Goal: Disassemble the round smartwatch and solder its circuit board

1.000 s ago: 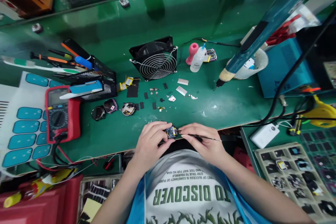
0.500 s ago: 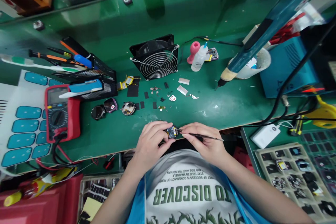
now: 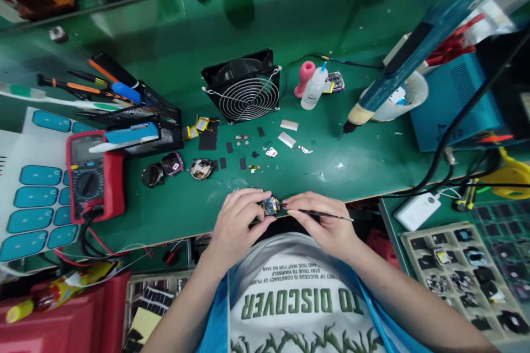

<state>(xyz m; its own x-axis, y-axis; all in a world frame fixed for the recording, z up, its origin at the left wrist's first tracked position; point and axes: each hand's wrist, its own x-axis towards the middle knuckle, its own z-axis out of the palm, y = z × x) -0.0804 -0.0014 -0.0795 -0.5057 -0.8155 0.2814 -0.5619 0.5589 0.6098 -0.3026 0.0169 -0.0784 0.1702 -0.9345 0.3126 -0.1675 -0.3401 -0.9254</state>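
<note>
At the front edge of the green bench, my left hand (image 3: 240, 218) grips a small circuit board (image 3: 270, 206) with blue and yellow parts between thumb and fingers. My right hand (image 3: 325, 215) is closed around dark tweezers (image 3: 321, 213), their tip at the board's right side. Whether the tips pinch anything is too small to tell. Beyond my hands lie small loose parts: a white-and-red piece (image 3: 271, 152), a round opened watch-like case (image 3: 201, 169) and silvery strips (image 3: 286, 139).
A black fan (image 3: 244, 88) stands at the back, with a clear squeeze bottle (image 3: 313, 88) right of it. A blue electric screwdriver (image 3: 397, 69) hangs at right. On the left are a red multimeter (image 3: 93, 176) and mesh holder (image 3: 159, 138). A compartment tray (image 3: 455, 278) sits lower right.
The camera view has shifted slightly. My hands, the board and the tweezers keep nearly the same pose.
</note>
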